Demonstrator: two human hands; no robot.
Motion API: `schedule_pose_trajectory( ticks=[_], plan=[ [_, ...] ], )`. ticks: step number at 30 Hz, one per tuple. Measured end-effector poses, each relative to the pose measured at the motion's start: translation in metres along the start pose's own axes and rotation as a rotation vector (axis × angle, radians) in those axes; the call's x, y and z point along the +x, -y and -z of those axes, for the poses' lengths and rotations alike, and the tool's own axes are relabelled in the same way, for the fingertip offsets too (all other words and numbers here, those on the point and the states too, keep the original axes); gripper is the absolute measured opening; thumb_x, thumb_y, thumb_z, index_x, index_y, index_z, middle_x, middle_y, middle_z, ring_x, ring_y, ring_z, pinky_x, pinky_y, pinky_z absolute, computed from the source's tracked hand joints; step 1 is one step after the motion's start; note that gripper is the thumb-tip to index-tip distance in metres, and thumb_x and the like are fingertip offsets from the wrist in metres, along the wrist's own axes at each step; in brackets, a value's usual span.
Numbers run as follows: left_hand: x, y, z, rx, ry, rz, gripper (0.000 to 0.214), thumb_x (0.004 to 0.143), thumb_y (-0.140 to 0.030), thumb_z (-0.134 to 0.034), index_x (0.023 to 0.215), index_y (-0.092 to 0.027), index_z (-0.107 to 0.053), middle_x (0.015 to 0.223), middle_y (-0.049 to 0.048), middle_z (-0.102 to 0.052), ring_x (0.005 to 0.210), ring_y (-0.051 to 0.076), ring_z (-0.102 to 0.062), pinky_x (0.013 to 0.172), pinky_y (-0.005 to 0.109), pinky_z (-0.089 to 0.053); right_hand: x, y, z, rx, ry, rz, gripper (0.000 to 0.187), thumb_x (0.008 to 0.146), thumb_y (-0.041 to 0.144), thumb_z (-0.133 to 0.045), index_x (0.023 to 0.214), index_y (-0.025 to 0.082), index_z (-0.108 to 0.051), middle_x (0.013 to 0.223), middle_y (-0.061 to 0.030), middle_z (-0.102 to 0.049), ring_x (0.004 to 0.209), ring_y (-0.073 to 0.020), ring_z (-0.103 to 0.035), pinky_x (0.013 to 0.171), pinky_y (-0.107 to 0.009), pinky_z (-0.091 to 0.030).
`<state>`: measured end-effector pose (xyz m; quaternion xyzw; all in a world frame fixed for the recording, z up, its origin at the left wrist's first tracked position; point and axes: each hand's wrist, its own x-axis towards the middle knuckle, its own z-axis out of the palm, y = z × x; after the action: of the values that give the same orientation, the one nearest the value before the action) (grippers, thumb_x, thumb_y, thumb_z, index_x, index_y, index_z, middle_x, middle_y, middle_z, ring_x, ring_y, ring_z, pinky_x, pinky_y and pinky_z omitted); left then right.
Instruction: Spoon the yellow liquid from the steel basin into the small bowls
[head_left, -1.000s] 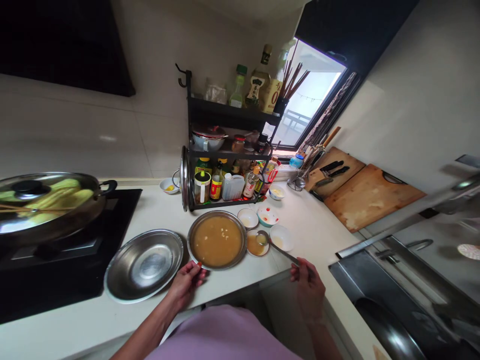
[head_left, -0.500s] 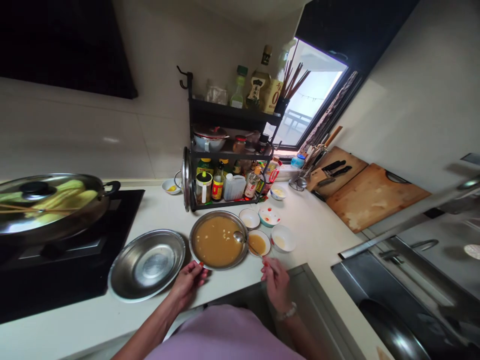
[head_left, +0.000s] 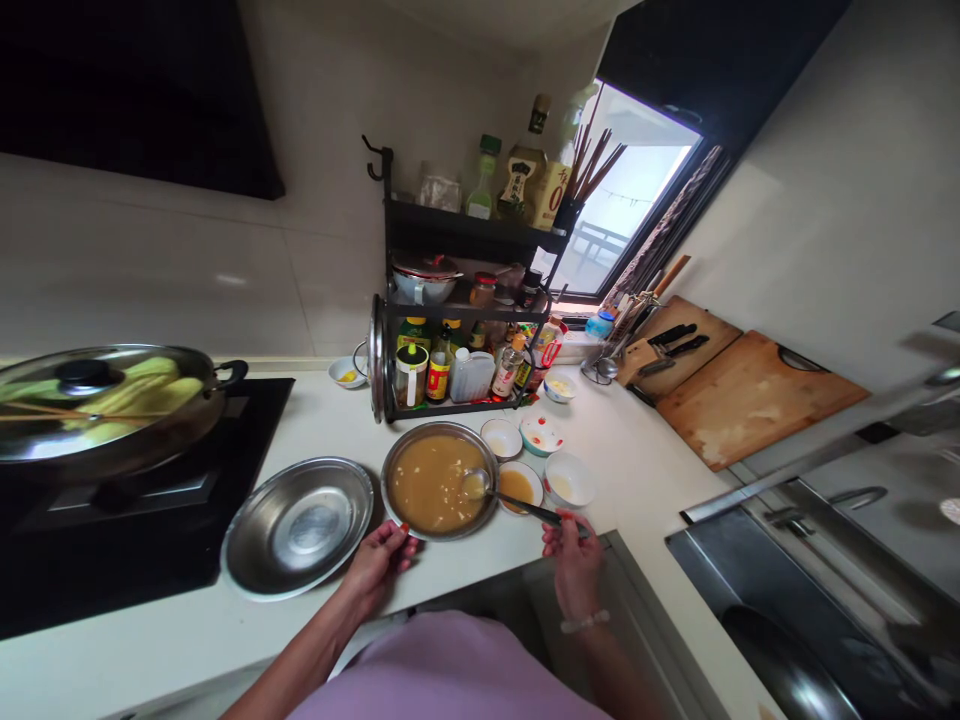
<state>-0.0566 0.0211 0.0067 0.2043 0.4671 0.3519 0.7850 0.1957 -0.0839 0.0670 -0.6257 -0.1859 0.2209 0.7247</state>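
A round metal bowl (head_left: 389, 500) stands on the counter, filled with brown liquid (head_left: 431, 485) in which pale bits float. My left hand (head_left: 381, 562) pinches the bowl's near-left rim between thumb and fingers. In my right hand (head_left: 576, 560) is the dark handle of a metal spoon (head_left: 475, 484), its head dipped in the liquid near the right side of the bowl. Close by on the right, a small bowl (head_left: 520, 487) holds brown sauce. Left of the filled bowl sits a wide metal basin (head_left: 259, 530) with nothing in it.
Several small bowls, including a white one (head_left: 568, 478), cluster to the right. A black rack (head_left: 469, 307) of bottles stands behind. At left, a lidded pan (head_left: 172, 425) with yellow-green food sits on the stove (head_left: 150, 570). Cutting boards (head_left: 757, 395) and a sink (head_left: 720, 560) are at right.
My right hand has moved slightly right and down, and the spoon's head now sits lower in the liquid. The floating bits have shifted. My left hand stays on the rim.
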Motion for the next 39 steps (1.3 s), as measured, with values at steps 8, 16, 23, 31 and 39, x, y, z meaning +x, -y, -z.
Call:
schedule_pose_trajectory(
  ticks=[8, 16, 23, 31, 39],
  plan=[
    [0.0, 0.001, 0.0, -0.02, -0.004, -0.001, 0.013, 0.083, -0.007, -0.057, 0.072, -0.013, -0.054, 0.061, 0.0042, -0.064, 0.049, 0.009, -0.059, 0.045, 0.017, -0.045, 0.0, 0.026, 0.009, 0.037, -0.071, -0.019, 0.041, 0.068, 0.05, -0.07, 0.082, 0.013, -0.06, 0.055, -0.0034, -0.063, 0.044, -0.0134, -0.055, 0.039, -0.022, -0.041],
    [0.002, 0.003, 0.003, -0.022, -0.009, 0.008, 0.011, 0.083, -0.009, -0.059, 0.074, -0.014, -0.054, 0.062, 0.0042, -0.065, 0.05, 0.009, -0.06, 0.045, 0.017, -0.045, 0.011, 0.044, 0.037, 0.002, -0.174, 0.06, 0.042, 0.066, 0.048, -0.072, 0.085, 0.012, -0.06, 0.054, -0.0037, -0.064, 0.045, -0.0134, -0.055, 0.04, -0.022, -0.042],
    [0.003, 0.002, 0.001, -0.024, -0.025, 0.023, 0.011, 0.083, -0.008, -0.057, 0.075, -0.014, -0.053, 0.062, 0.004, -0.065, 0.05, 0.009, -0.06, 0.045, 0.018, -0.046, 0.004, 0.038, 0.053, -0.254, -0.119, 0.187, 0.038, 0.075, 0.05, -0.064, 0.09, 0.015, -0.063, 0.058, -0.0001, -0.063, 0.044, -0.0129, -0.053, 0.045, -0.026, -0.046],
    [-0.001, 0.0, -0.001, -0.012, -0.018, 0.017, 0.013, 0.083, -0.008, -0.058, 0.072, -0.013, -0.054, 0.061, 0.0042, -0.065, 0.049, 0.009, -0.06, 0.044, 0.017, -0.046, -0.012, 0.02, 0.04, -0.327, 0.284, 0.477, 0.018, 0.087, 0.029, -0.052, 0.096, 0.024, -0.067, 0.077, 0.0005, -0.061, 0.053, -0.0122, -0.055, 0.053, -0.027, -0.049],
    [-0.003, -0.001, -0.002, -0.018, -0.027, 0.002, 0.013, 0.081, -0.008, -0.061, 0.071, -0.014, -0.055, 0.06, 0.0043, -0.065, 0.049, 0.01, -0.06, 0.044, 0.017, -0.045, -0.03, -0.017, -0.013, -0.359, 0.522, 0.404, 0.024, 0.087, 0.029, -0.048, 0.095, 0.021, -0.07, 0.076, -0.0028, -0.062, 0.057, -0.0123, -0.06, 0.05, -0.023, -0.051]
  ],
)
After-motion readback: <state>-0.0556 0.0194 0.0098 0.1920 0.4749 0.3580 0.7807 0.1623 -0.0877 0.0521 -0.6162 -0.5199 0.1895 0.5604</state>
